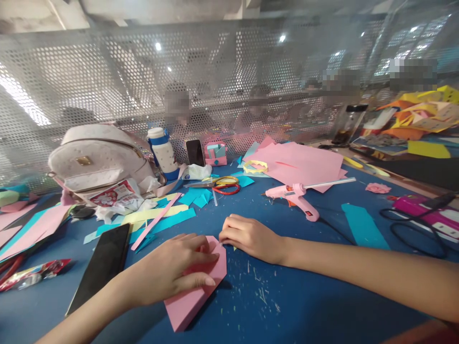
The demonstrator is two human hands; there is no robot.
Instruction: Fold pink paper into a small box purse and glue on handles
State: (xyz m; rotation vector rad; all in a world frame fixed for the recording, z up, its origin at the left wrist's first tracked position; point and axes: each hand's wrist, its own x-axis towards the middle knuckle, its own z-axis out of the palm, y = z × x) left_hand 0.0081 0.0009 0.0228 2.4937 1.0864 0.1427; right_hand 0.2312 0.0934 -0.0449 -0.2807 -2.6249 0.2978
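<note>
A pink folded paper box (193, 303) with cut corners stands at a slant on the blue tabletop. My left hand (175, 265) lies over it, with the thumb along its near side and the fingers across its top. At the far tip of the box my right hand (247, 236) is closed, its fingertips pinching the paper edge. Part of the box is hidden beneath my left hand. Beyond my right hand rests a pink hot glue gun (296, 196) with a glue stick in its back.
Scissors (224, 183), paper strips (158, 220) and stacked pink sheets (297, 162) lie farther back. A black phone (102, 263) is left of my left arm. A backpack (100, 153) and a bottle (163, 155) stand by the perforated screen. Right, a purple power strip (426, 215) trails black cable.
</note>
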